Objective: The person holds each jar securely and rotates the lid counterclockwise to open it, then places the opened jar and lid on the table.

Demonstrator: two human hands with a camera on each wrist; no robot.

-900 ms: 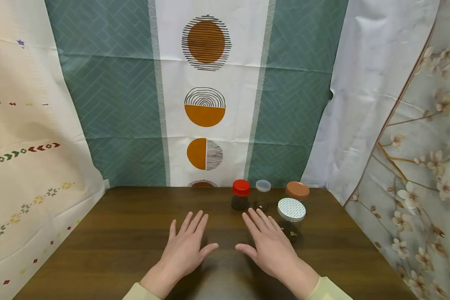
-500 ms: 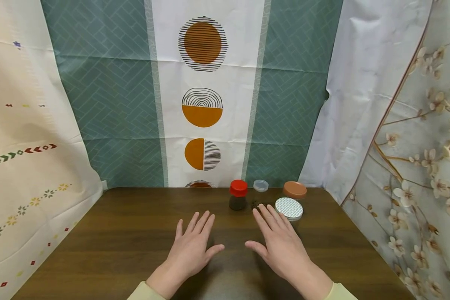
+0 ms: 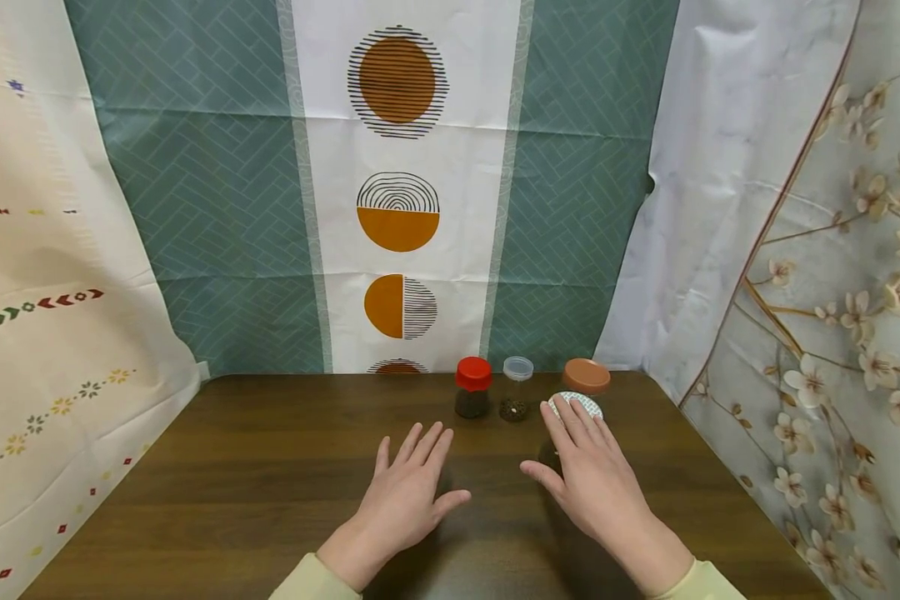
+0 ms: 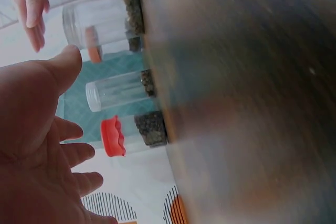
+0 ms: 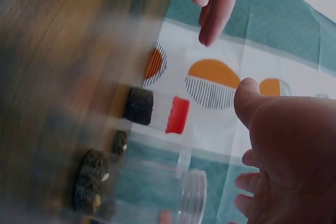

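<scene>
Curtained-off nook, patterned drapes (image 3: 210, 192), wooden table (image 3: 240, 467)

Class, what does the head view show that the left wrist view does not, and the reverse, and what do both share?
Only the head view shows the yellow sleeves and the patterned cream cloth. Only the left wrist view shows the left hand from its palm side. Both share that hand, the right hand, the table, the red-lidded jar, the slim jar, the large jar and the orange-lidded jar.

Red lid (image 3: 473, 372), orange-brown lid (image 3: 587, 372), white patterned lid (image 3: 589, 403), dark brown table (image 3: 255, 475), teal-and-white curtain (image 3: 217, 208) with orange, black-lined circles (image 3: 397, 79).
</scene>
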